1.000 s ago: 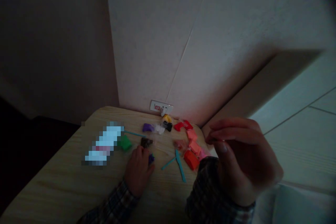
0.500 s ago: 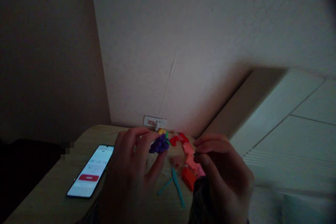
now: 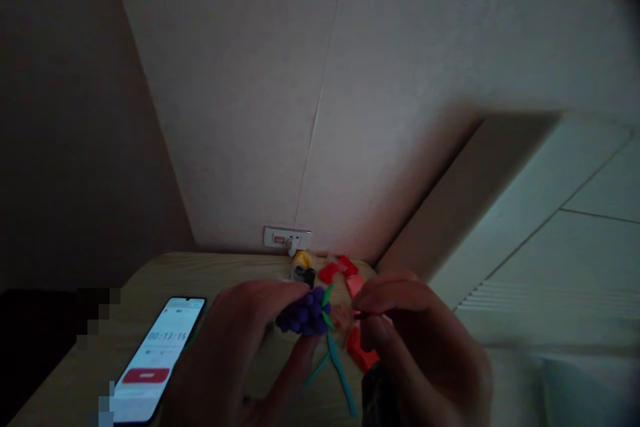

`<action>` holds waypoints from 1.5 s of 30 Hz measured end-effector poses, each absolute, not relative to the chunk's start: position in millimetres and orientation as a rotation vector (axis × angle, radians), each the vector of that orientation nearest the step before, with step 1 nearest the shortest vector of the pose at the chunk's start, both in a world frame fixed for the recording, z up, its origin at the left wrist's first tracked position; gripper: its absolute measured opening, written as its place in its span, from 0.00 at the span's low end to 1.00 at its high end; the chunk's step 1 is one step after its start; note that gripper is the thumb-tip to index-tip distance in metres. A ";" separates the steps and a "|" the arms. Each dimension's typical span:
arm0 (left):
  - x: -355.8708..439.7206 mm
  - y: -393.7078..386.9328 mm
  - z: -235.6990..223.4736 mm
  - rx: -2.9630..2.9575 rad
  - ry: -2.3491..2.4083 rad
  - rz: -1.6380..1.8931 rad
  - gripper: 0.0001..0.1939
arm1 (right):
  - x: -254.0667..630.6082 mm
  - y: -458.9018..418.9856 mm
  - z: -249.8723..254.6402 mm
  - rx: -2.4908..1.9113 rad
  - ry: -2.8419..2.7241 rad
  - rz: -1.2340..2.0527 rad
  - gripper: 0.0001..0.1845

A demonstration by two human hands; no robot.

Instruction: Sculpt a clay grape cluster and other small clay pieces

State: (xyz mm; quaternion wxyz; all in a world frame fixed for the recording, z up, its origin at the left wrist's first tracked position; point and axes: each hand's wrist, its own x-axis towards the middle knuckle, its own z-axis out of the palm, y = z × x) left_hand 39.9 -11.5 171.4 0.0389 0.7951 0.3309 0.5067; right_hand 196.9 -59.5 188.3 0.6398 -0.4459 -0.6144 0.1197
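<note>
A small bunch of purple clay grapes (image 3: 303, 312) with green leaves on its right end is pinched between the thumb and fingers of my left hand (image 3: 235, 340). To the right, my right hand (image 3: 420, 330) is closed in a pinch on a thin dark piece (image 3: 364, 315), whose tip points at the leafy end of the grapes. A short gap separates that tip from the leaves. Beneath the hands, teal modelling tools (image 3: 343, 373) lie on the wooden table (image 3: 200, 267), partly covered by my left hand.
A phone (image 3: 155, 360) showing a running timer lies at the left. Red packets (image 3: 340, 268), an orange-red packet (image 3: 363, 350), a yellow lump (image 3: 303, 259) and a black piece (image 3: 304, 275) sit toward the back. Behind them is a wall socket (image 3: 287, 239) with a plug.
Both hands have come closer together, bringing the dark piece near the leaves. The grapes are turned slightly and sit lower in view. The camera view has shifted a little.
</note>
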 end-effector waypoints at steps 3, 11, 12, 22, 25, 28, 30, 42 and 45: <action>38.9 -9.3 172.4 2.486 0.963 1.561 0.09 | 192.2 -57.6 186.6 -1.039 -1.405 0.298 0.06; 40.7 -23.3 169.9 2.390 1.076 1.584 0.09 | 185.1 -56.9 185.3 -1.013 -1.394 0.310 0.06; 41.2 -23.9 169.5 2.382 1.075 1.596 0.09 | 185.0 -56.7 185.3 -1.012 -1.399 0.314 0.07; 41.7 -28.5 171.5 2.361 1.048 1.590 0.09 | 185.1 -60.7 186.3 -0.990 -1.410 0.313 0.06; 38.8 -26.5 170.6 2.412 1.013 1.582 0.11 | 184.4 -60.8 187.7 -0.979 -1.414 0.314 0.06; 37.0 -25.0 170.5 2.445 1.023 1.587 0.12 | 183.2 -60.9 188.1 -0.974 -1.410 0.294 0.05; 36.7 -25.0 170.7 2.463 1.027 1.598 0.12 | 182.8 -61.5 188.0 -0.978 -1.415 0.278 0.05; 42.6 -30.3 171.8 2.379 1.070 1.610 0.10 | 182.1 -62.6 189.2 -0.996 -1.413 0.253 0.04; 43.4 -30.8 172.0 2.383 1.066 1.629 0.09 | 182.2 -62.6 189.1 -0.993 -1.405 0.255 0.04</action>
